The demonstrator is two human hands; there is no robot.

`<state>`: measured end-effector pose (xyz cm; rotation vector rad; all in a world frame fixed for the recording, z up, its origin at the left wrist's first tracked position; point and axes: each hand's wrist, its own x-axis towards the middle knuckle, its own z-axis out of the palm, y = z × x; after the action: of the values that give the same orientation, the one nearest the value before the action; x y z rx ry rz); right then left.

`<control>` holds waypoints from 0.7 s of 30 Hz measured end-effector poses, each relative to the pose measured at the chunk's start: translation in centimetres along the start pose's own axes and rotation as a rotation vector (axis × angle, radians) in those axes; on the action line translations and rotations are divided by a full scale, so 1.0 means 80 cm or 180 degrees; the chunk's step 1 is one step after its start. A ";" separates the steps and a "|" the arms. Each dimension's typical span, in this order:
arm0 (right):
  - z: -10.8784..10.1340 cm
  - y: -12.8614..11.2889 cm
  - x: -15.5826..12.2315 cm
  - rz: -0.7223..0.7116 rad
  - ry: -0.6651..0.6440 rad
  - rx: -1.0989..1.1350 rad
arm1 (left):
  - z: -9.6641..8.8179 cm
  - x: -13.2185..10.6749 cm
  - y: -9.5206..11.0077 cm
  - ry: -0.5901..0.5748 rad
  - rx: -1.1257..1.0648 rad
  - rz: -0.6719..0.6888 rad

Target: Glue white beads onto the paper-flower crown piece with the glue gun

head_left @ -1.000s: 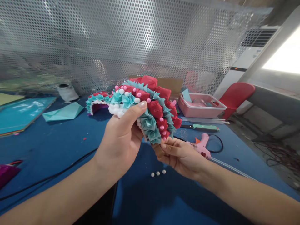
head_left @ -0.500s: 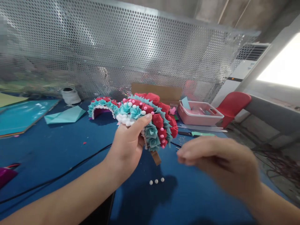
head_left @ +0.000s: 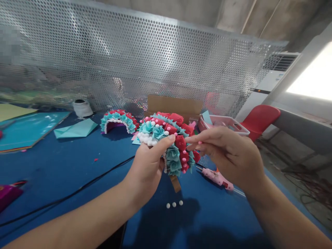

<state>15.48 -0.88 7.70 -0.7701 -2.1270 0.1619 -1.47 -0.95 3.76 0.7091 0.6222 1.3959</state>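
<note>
left hand (head_left: 147, 169) grips the flower ornament (head_left: 181, 142), likely to steady it beside the right hand (head_left: 229, 157); whether those fingers pinch anything, i cannot tell.

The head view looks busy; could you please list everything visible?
Flower piece: one, red and teal, held, centre
Pink bead: one, pink, pinched, centre
White beads: three, white, front centre
Glue gun: one, pink, right
Flower arch: one, red and teal, back left
Folded paper: one, teal, left
Blue sheet: one, blue, left
Yellow sheet: one, yellow, left
Container: one, white, back left
Cable: one, black, left
Purple object: one, purple, left edge
Cardboard: one, brown, back centre
Basket: one, pink, back right
Chair: one, red, right
Appliance: one, white, far right
Screen: one, silver, background
Table: one, blue, below
Left hand: one, bare, holding flower piece
Right hand: one, bare, beside flower piece
</note>
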 end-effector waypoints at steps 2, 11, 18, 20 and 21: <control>-0.001 0.003 0.000 0.0035 -0.0056 0.0038 | -0.001 0.001 -0.001 -0.0001 0.0019 0.0008; -0.005 0.016 0.001 0.0056 0.0017 -0.0485 | -0.003 0.007 -0.008 0.0014 -0.0021 -0.0035; -0.001 0.018 0.000 -0.0231 0.0146 -0.0498 | -0.003 0.005 -0.012 0.0031 -0.0066 -0.0194; 0.001 0.019 0.000 -0.0363 0.0114 -0.0508 | -0.002 0.005 -0.012 0.0013 -0.0081 -0.0208; 0.002 0.021 -0.001 -0.0400 0.0084 -0.0517 | -0.002 0.005 -0.012 0.0015 -0.0090 -0.0201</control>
<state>16.17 0.40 6.92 -0.7247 -2.1751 -0.0886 -0.91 -0.57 2.94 0.6585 0.6225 1.3461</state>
